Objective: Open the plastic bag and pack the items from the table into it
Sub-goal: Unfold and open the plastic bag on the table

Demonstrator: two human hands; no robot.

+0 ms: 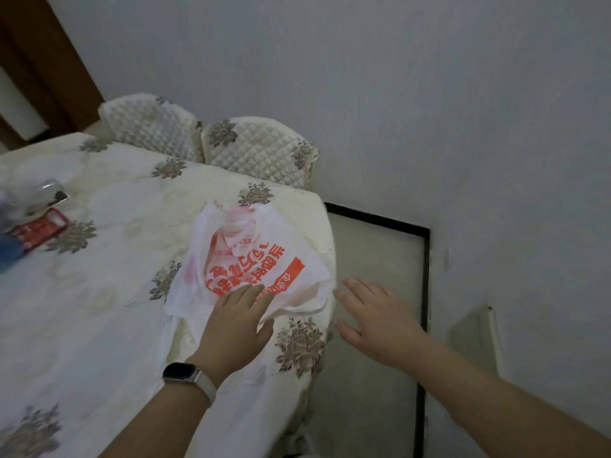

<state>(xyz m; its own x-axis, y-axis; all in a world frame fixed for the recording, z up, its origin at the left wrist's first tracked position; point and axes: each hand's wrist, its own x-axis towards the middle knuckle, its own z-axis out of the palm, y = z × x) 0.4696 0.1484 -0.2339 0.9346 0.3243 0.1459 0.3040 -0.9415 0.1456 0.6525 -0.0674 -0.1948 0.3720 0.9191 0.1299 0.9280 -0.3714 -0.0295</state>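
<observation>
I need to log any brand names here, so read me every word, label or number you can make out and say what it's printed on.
Plastic bag: large orange-red Chinese characters, seen upside down and creased; none can be read reliably.
Plastic bag, orange band: small white characters, too blurred to read.
Red packet at the table's left edge: light printing, too blurred to read.
Smartwatch on the left wrist: screen dark, no text.

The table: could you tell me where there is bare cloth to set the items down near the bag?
Free: the wide stretch of tablecloth between the plastic bag and the red packet, and the strip behind the bag toward the chairs. Crowded: the far left edge, and the bag's corner under the left hand.
</observation>
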